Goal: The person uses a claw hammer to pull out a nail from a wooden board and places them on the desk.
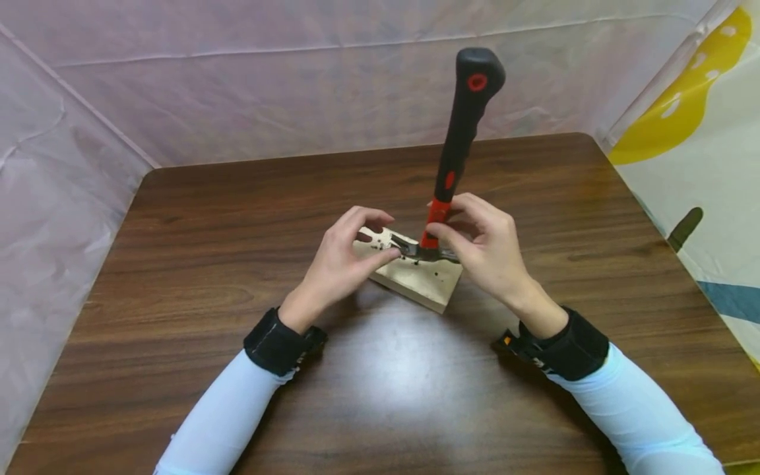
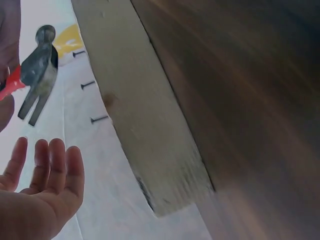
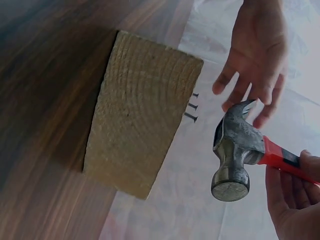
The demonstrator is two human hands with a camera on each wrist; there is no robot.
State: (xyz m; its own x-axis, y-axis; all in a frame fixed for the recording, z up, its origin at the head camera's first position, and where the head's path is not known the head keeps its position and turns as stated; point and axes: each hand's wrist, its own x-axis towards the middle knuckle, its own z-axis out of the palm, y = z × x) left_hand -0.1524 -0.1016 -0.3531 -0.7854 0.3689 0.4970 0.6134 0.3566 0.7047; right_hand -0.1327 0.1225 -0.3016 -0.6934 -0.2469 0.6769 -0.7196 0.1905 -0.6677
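Note:
A claw hammer [image 1: 462, 125] with a black and red handle stands upright over a pale wooden block [image 1: 423, 285], head down. My right hand [image 1: 491, 249] holds it by the red part of the handle, just above the steel head [image 3: 239, 145]. In the wrist views the head is apart from the block. My left hand [image 1: 341, 254] is beside the claw with fingers spread and loosely bent, gripping nothing; whether its thumb touches the claw I cannot tell. Three nails [image 2: 88, 85] stick partway out of the block's top face.
The block lies at an angle on a dark wood-grain table [image 1: 196, 264]. Pale sheeting [image 1: 267, 99] hangs behind the table's far edge, and a patterned sheet [image 1: 700, 218] lies past its right edge. Small dark holes mark the block's top.

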